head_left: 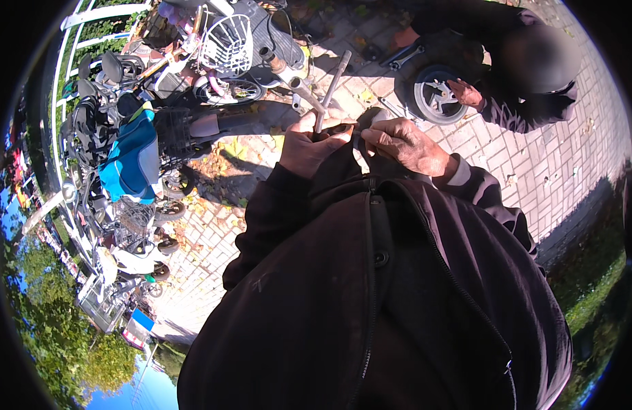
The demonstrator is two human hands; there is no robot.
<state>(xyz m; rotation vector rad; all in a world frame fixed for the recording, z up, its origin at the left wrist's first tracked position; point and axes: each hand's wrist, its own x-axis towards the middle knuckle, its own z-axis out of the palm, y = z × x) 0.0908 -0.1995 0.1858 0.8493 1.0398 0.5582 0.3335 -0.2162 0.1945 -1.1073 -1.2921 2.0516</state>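
Metal rod [335, 82] is clasped by the left hand [314, 143] above the brick pavement [541, 160], well apart from its right edge; a dark strip [358, 144] is pinched by the right hand [408, 146], though whether it belongs to the jacket [289, 287] cannot be told. Were the left grip loosened by a hard tug, the rod could be dropped.
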